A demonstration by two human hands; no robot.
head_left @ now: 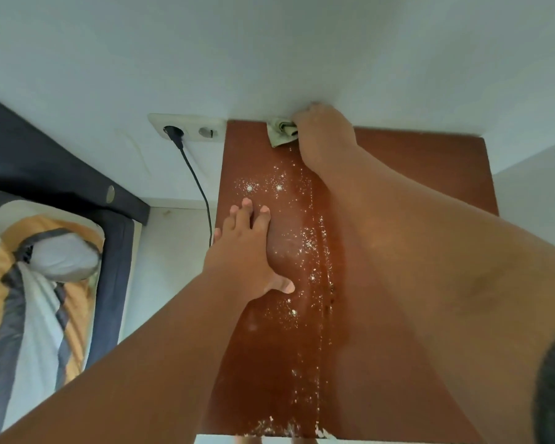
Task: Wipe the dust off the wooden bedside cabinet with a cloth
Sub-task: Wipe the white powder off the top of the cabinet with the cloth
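Cloth (281,133): pale, bunched small, on the far edge of the cabinet top, touching the wall.
Right hand (322,136): on the cloth at that far edge, fingers curled round the bunch and gripping it; fingertips themselves hidden behind the back of the hand.
Cabinet (430,174): reddish-brown wooden top, back edge against the white wall (269,43), seen from straight above.
Dust (308,241): white specks in a band down the middle of the top, from just below the cloth to the near edge, thicker clumps at the near lip; right part of the top looking clean.
Left hand (247,251): flat on the left part of the top, fingers straight and spread, holding nothing, likely bracing.
Step in hand: start of a stroke, cloth set at the wall end of the dusty band.
Next move: probably a pull toward the near edge along the band, with steady downward pressure; left hand to be shifted off the speckled patch beneath it.
Count: one cloth, one cabinet, two hands.
Surroundings: one socket plate (189,128) with two outlets, one plug (173,133) with one black cable (199,184); one bed (45,251) to the left, dark frame, orange, grey and white bedding.
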